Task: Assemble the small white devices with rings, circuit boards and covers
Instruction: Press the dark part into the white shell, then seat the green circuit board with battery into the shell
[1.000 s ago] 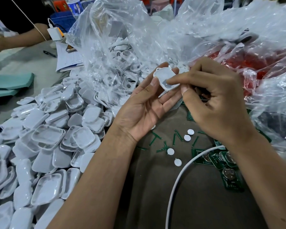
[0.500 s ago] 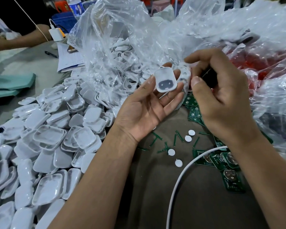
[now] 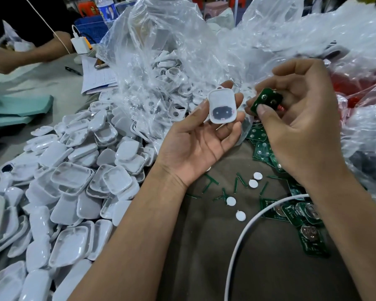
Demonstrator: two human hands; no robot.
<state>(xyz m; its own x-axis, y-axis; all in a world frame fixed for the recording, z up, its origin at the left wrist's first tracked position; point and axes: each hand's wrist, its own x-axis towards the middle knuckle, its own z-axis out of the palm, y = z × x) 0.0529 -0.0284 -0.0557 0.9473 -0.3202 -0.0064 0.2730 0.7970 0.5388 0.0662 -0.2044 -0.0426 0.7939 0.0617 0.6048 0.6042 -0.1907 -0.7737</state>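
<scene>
Left hand (image 3: 201, 135) cradles the white shell (image 3: 222, 106) on curled fingertips; right hand (image 3: 295, 118) pinches a green circuit board (image 3: 266, 101) just right of the shell. Square the board over the shell's opening first, I'd say, then press evenly.

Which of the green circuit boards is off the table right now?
The green circuit board pinched in the right hand, beside the white shell the left hand holds. The other boards lie on the brown table.
</scene>
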